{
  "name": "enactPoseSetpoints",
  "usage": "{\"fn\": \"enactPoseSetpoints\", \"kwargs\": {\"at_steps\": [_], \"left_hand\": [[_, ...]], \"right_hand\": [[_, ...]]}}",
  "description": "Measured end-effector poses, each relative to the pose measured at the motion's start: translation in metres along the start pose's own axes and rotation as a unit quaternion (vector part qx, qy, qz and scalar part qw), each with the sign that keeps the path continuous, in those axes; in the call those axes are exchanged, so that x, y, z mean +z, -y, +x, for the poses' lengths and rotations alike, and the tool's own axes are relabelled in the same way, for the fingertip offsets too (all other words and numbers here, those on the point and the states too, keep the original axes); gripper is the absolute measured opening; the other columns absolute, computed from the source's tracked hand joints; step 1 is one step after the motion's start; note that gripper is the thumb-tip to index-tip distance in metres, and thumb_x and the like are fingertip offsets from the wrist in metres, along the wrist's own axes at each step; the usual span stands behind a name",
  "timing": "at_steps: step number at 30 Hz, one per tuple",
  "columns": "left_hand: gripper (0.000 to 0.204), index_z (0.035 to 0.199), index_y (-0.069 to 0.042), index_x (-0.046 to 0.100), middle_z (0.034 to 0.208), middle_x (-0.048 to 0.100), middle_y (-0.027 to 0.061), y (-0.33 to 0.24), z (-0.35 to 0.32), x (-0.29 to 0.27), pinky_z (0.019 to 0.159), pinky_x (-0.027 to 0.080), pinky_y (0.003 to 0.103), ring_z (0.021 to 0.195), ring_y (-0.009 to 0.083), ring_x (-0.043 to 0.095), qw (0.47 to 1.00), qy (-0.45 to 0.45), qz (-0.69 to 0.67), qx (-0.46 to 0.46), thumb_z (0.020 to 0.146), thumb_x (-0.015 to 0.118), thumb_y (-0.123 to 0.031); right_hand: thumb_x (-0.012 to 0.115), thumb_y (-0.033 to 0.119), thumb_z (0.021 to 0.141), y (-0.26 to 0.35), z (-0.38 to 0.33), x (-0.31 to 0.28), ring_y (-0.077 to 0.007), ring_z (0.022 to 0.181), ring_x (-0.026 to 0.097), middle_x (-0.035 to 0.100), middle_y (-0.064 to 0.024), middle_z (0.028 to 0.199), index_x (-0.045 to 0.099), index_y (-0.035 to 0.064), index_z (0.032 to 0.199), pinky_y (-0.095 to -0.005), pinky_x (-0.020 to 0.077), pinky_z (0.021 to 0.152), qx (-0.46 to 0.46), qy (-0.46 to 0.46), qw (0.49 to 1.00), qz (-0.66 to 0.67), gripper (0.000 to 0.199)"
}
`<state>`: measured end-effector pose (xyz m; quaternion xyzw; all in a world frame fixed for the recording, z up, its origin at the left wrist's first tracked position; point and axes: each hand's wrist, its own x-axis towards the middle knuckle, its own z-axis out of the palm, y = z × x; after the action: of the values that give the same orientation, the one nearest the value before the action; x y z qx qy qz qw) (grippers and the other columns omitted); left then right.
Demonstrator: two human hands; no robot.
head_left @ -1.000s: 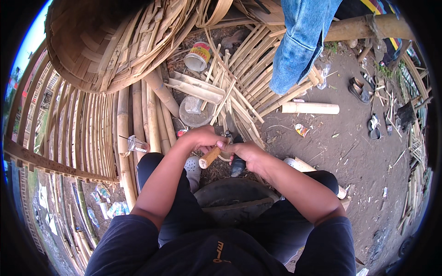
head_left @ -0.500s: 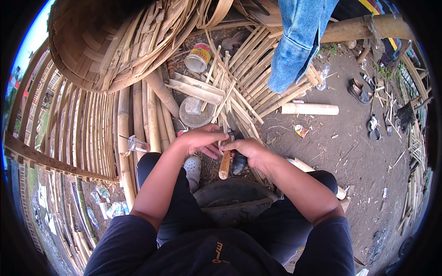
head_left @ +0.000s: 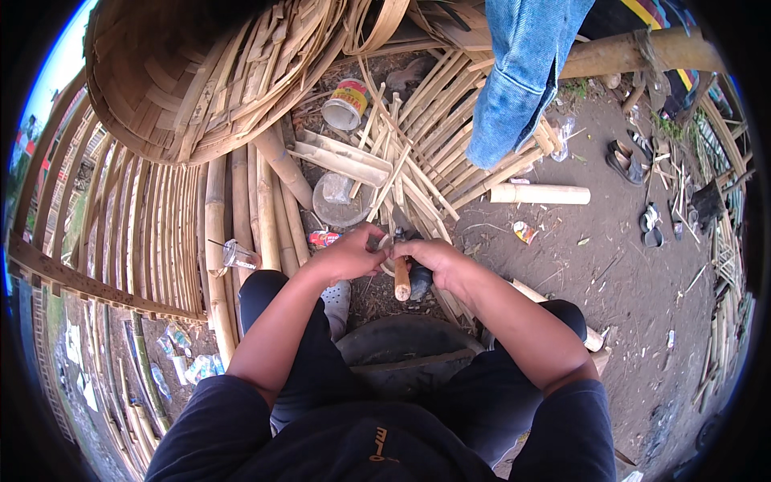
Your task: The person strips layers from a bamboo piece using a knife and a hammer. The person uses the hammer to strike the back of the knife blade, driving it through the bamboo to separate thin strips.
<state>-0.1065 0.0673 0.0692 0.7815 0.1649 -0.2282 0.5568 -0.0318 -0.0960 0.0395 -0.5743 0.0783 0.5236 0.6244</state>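
Between my knees, my two hands nearly meet. My right hand (head_left: 434,255) is closed round the upper part of a knife's wooden handle (head_left: 402,281). The handle's butt points toward me, and the dark blade (head_left: 403,220) reaches away among split bamboo. Against the handle, my left hand (head_left: 350,255) pinches a thin, pale, curved bamboo strip (head_left: 386,255); its fingers partly hide it. Behind my right hand a dark shoe (head_left: 418,283) shows in part. A pale clog with holes (head_left: 337,305) is on the ground below my left wrist.
Long split bamboo strips (head_left: 438,104) lie in a heap ahead, beside a tin can (head_left: 345,106) and a stone (head_left: 336,189). Woven baskets (head_left: 152,96) overhang the upper left. Bamboo poles (head_left: 264,209) run along my left. A bamboo piece (head_left: 538,194) and sandals (head_left: 651,223) lie rightward.
My left hand has curled its fingers in and now pinches the thin strip. The knife's handle has swung slightly right and away from me. A red wrapper beside my left hand shows more.
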Motion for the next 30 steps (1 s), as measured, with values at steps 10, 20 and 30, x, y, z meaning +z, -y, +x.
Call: {"fn": "enactPoseSetpoints", "kwargs": {"at_steps": [10,20,30], "left_hand": [[0.055,0.127,0.000,0.041,0.088,0.067,0.0138,0.006,0.001,-0.002,0.067,0.050,0.029,0.075,0.0155,0.065,0.991,-0.061,0.119,0.028,0.083,0.070,-0.013],[0.059,0.125,-0.001,0.048,0.084,0.068,0.0141,0.013,0.003,0.003,0.071,0.050,0.030,0.076,0.0165,0.065,0.977,-0.098,0.166,0.095,0.072,0.073,-0.011],[0.042,0.111,-0.002,0.064,0.079,0.066,0.0192,0.015,0.014,-0.006,0.065,0.051,0.035,0.067,0.0280,0.066,0.908,-0.297,0.214,0.204,0.071,0.054,0.006]], "right_hand": [[0.067,0.010,0.077,0.011,-0.002,0.002,-0.0176,0.059,0.060,0.063,-0.0087,0.073,0.065,0.0004,0.085,-0.0312,0.0515,0.051,0.017,0.004,1.000,-0.014,0.013],[0.063,0.016,0.088,0.007,0.024,-0.016,-0.0165,0.053,0.057,0.061,-0.0080,0.075,0.062,0.0004,0.093,-0.0311,0.0515,0.047,0.001,-0.006,0.998,0.055,0.017],[0.062,0.016,0.089,0.014,0.023,-0.026,-0.0199,0.050,0.055,0.060,-0.0124,0.077,0.058,-0.0015,0.099,-0.0337,0.0517,0.044,-0.012,-0.053,0.993,0.103,0.020]]}}
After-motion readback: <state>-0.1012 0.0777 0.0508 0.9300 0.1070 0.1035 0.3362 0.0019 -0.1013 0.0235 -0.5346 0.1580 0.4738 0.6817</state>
